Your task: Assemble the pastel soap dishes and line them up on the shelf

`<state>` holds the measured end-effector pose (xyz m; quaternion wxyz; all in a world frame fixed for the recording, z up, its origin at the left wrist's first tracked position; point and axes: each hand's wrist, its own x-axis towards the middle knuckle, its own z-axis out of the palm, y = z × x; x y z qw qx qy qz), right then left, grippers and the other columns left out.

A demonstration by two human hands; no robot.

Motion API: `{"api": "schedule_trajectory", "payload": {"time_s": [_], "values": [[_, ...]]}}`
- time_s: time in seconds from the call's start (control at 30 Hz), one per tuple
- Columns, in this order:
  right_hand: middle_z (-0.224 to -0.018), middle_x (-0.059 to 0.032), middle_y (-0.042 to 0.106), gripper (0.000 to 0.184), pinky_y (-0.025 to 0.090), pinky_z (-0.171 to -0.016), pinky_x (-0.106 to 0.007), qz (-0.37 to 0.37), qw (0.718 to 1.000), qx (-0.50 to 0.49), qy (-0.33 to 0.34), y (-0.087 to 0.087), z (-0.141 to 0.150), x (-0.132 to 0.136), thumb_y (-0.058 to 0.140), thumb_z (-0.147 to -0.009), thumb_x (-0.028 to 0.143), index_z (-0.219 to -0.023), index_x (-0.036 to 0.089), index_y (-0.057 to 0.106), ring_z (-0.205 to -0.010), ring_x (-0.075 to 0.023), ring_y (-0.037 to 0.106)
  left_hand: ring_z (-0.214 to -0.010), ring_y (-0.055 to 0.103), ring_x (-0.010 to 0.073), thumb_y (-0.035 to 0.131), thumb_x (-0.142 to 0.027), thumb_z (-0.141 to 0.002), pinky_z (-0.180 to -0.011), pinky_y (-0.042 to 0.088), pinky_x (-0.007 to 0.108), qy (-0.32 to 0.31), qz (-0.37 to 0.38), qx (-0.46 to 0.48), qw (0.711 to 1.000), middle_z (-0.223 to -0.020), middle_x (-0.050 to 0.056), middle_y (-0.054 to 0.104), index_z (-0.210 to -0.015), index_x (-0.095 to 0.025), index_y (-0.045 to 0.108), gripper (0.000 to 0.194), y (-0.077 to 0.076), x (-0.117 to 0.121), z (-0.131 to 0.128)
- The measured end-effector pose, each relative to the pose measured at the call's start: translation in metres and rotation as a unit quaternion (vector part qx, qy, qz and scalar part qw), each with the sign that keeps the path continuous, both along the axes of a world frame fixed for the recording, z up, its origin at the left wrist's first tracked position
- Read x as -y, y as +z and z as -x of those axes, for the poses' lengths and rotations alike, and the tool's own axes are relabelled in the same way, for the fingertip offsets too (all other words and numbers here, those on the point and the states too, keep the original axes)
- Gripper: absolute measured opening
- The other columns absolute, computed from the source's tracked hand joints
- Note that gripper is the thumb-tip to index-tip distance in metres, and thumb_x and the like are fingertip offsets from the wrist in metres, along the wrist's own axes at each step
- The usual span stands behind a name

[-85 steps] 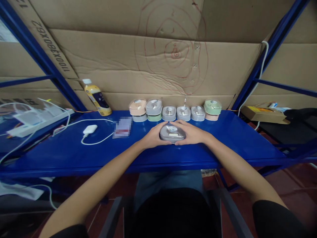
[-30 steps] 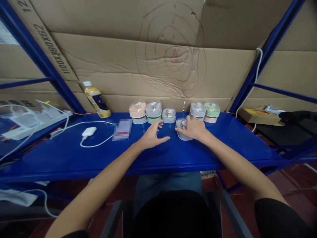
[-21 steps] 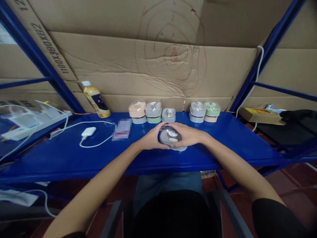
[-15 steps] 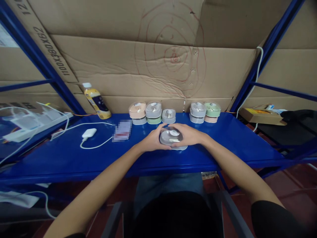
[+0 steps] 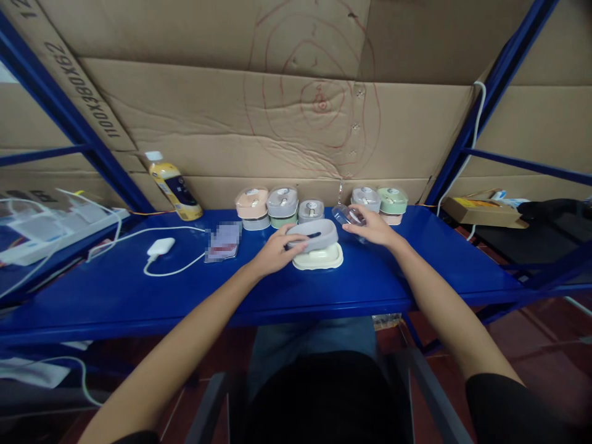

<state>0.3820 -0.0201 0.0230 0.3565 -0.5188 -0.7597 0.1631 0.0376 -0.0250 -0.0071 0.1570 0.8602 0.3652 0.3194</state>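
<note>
My left hand (image 5: 272,253) grips a grey box part (image 5: 314,235), held just above a cream tray (image 5: 318,259) that lies on the blue shelf (image 5: 416,271). My right hand (image 5: 374,227) holds a clear lid (image 5: 348,214) a little above the shelf, to the right of the grey part and close to the row of boxes. Behind the hands a row of small lidded boxes stands against the cardboard: a peach one (image 5: 251,205), two grey ones (image 5: 282,204), (image 5: 311,211), another grey (image 5: 366,198) and a green one (image 5: 393,202).
A yellow drink bottle (image 5: 171,187) leans at the back left. A white charger with its cable (image 5: 158,247) and a small blurred card (image 5: 223,242) lie left of the hands. A blue upright (image 5: 467,123) and a brown carton (image 5: 483,211) are at the right.
The closed grey box that both hands held has come apart: my left hand lifted the grey part off the cream tray, and my right hand carried the clear lid to the right.
</note>
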Motion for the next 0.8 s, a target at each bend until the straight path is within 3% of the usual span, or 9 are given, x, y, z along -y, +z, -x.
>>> {"api": "schedule_trajectory", "payload": {"time_s": [0.13, 0.23, 0.33, 0.43, 0.6, 0.7, 0.8], "values": [[-0.131, -0.0186, 0.077, 0.087, 0.060, -0.104, -0.056, 0.030, 0.998, 0.045, -0.016, 0.000, -0.003, -0.001, 0.078, -0.085, 0.073, -0.150, 0.016, 0.064, -0.113, -0.0373, 0.076, -0.137, 0.063, 0.0369, 0.048, -0.066, -0.104, -0.125, 0.047, 0.054, 0.096, 0.009, -0.005, 0.995, -0.132, 0.017, 0.071, -0.122, -0.018, 0.084, 0.063, 0.003, -0.015, 0.014], [-0.145, -0.0179, 0.074, 0.079, 0.057, -0.111, -0.059, 0.042, 0.996, 0.071, -0.018, 0.000, -0.007, -0.002, 0.077, -0.087, 0.073, -0.146, 0.020, 0.068, -0.124, -0.0401, 0.074, -0.134, 0.064, 0.0376, 0.047, -0.069, -0.103, -0.123, 0.048, 0.055, 0.123, 0.028, -0.026, 0.992, -0.124, 0.016, 0.072, -0.120, -0.018, 0.084, 0.065, 0.002, -0.019, 0.019], [-0.146, -0.0168, 0.074, 0.075, 0.056, -0.113, -0.060, 0.040, 0.996, 0.072, -0.022, 0.000, -0.006, -0.002, 0.075, -0.089, 0.073, -0.144, 0.022, 0.069, -0.128, -0.0409, 0.073, -0.135, 0.064, 0.0363, 0.047, -0.068, -0.103, -0.124, 0.048, 0.053, 0.093, 0.030, -0.021, 0.995, -0.131, 0.016, 0.069, -0.122, -0.019, 0.083, 0.064, 0.000, -0.014, 0.014], [-0.142, -0.0170, 0.076, 0.075, 0.058, -0.110, -0.059, 0.024, 0.997, 0.064, -0.037, 0.001, -0.002, 0.000, 0.075, -0.090, 0.072, -0.146, 0.021, 0.069, -0.122, -0.0398, 0.075, -0.140, 0.062, 0.0351, 0.050, -0.065, -0.104, -0.127, 0.045, 0.051, 0.024, 0.024, -0.011, 0.999, -0.142, 0.015, 0.064, -0.123, -0.022, 0.084, 0.058, -0.001, -0.002, 0.001], [-0.139, -0.0189, 0.077, 0.082, 0.061, -0.105, -0.055, -0.005, 0.999, 0.043, -0.011, 0.002, 0.007, 0.007, 0.077, -0.089, 0.068, -0.150, 0.015, 0.066, -0.114, -0.0366, 0.077, -0.145, 0.060, 0.0351, 0.065, -0.063, -0.099, -0.128, 0.046, 0.049, -0.051, 0.048, -0.026, 0.997, -0.152, 0.014, 0.059, -0.132, -0.024, 0.080, 0.053, -0.003, 0.016, -0.015], [-0.146, -0.0199, 0.073, 0.084, 0.059, -0.107, -0.052, -0.038, 0.998, 0.031, 0.026, 0.001, 0.016, 0.013, 0.078, -0.088, 0.066, -0.153, 0.015, 0.064, -0.120, -0.0361, 0.075, -0.143, 0.061, 0.0360, 0.077, -0.062, -0.091, -0.126, 0.047, 0.051, -0.047, 0.047, -0.007, 0.998, -0.149, 0.015, 0.063, -0.141, -0.023, 0.071, 0.063, -0.004, 0.019, -0.017], [-0.149, -0.0185, 0.070, 0.084, 0.058, -0.109, -0.053, -0.071, 0.992, 0.043, 0.096, 0.000, 0.029, 0.020, 0.080, -0.086, 0.065, -0.155, 0.019, 0.064, -0.124, -0.0353, 0.072, -0.142, 0.063, 0.0393, 0.089, -0.058, -0.079, -0.124, 0.047, 0.056, -0.029, 0.051, 0.019, 0.998, -0.150, 0.018, 0.065, -0.157, -0.020, 0.052, 0.095, -0.006, 0.017, -0.017]]}}
